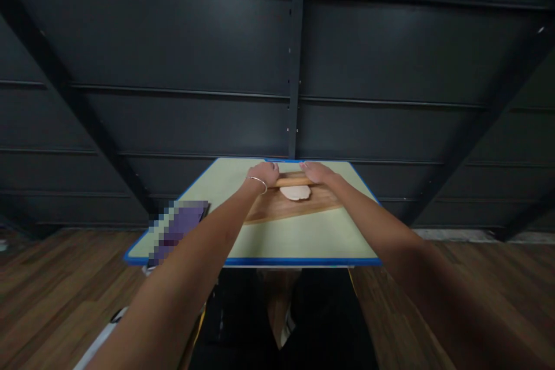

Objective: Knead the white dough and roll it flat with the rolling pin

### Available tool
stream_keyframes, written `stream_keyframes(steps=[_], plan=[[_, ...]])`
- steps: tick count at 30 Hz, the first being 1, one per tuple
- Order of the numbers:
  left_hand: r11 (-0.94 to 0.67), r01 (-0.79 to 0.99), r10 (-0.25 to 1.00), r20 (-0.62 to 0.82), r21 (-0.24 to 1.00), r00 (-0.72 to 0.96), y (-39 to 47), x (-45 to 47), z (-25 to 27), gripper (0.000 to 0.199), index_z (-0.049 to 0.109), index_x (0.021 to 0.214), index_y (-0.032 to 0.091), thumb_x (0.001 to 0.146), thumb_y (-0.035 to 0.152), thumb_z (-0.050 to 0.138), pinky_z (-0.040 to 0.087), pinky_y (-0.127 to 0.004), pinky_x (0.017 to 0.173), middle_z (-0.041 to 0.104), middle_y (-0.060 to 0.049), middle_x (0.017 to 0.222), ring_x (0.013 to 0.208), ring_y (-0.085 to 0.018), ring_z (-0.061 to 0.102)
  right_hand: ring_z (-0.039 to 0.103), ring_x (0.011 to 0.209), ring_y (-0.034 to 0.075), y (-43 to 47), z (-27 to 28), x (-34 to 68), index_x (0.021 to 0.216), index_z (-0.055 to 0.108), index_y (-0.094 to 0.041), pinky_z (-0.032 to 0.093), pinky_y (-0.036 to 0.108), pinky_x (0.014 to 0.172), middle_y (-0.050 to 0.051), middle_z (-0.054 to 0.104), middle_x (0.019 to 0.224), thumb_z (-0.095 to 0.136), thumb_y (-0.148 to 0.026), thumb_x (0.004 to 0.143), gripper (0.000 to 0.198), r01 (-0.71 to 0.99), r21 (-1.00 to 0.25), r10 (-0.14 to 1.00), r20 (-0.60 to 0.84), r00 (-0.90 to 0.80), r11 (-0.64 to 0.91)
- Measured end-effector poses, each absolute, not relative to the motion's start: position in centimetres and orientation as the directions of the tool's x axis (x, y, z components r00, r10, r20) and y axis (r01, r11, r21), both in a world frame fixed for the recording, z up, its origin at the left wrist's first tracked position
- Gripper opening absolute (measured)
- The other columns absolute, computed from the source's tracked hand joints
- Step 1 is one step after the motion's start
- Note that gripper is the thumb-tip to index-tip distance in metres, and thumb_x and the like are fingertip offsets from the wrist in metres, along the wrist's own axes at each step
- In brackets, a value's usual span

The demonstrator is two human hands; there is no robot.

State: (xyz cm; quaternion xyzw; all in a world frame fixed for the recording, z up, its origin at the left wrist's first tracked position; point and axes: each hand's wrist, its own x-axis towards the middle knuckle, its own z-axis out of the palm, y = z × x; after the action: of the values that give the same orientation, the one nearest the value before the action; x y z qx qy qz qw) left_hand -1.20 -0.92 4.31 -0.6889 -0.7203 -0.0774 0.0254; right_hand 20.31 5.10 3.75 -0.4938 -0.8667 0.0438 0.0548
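A wooden rolling pin (293, 182) lies crosswise over a flat pale piece of dough (295, 193). My left hand (265, 173) is closed over the pin's left end, with a thin bracelet at the wrist. Over its right end my right hand (317, 172) is closed too. Much of the pin's two ends is hidden under the hands. Beneath the dough is a wooden board (277, 208), partly covered by my forearms. The near part of the dough shows in front of the pin.
The board rests on a small pale table (303, 237) with a blue edge. A purple, pixelated flat object (184, 225) lies at the table's left side. Behind stands a dark panelled wall (195, 40). Below is a wood-plank floor (56, 277), and my legs are under the table.
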Motion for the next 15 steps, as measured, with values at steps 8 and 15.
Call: stream_keyframes(steps=[8, 15], plan=[[0.055, 0.989, 0.993, 0.093, 0.137, -0.068, 0.8, -0.8, 3.7, 0.061, 0.078, 0.125, 0.014, 0.108, 0.047, 0.030, 0.053, -0.038, 0.105, 0.076, -0.020, 0.132, 0.123, -0.032, 0.071, 0.065, 0.136, 0.029, 5.9, 4.1, 19.8, 0.141, 0.072, -0.013, 0.045, 0.031, 0.111, 0.017, 0.066, 0.151, 0.029, -0.051, 0.117, 0.062, 0.809, -0.210, 0.832, 0.047, -0.553, 0.549], [0.063, 0.985, 0.993, 0.088, 0.159, -0.078, 2.1, -1.6, 3.1, 0.053, 0.079, 0.119, 0.013, 0.106, 0.042, 0.036, 0.051, -0.033, 0.105, 0.076, -0.020, 0.129, 0.121, -0.029, 0.071, 0.068, 0.130, 0.031, 6.5, 4.2, 19.2, 0.127, 0.079, -0.012, 0.048, 0.031, 0.104, 0.020, 0.072, 0.140, 0.036, -0.048, 0.116, 0.058, 0.866, -0.122, 0.872, 0.002, -0.489, 0.485]])
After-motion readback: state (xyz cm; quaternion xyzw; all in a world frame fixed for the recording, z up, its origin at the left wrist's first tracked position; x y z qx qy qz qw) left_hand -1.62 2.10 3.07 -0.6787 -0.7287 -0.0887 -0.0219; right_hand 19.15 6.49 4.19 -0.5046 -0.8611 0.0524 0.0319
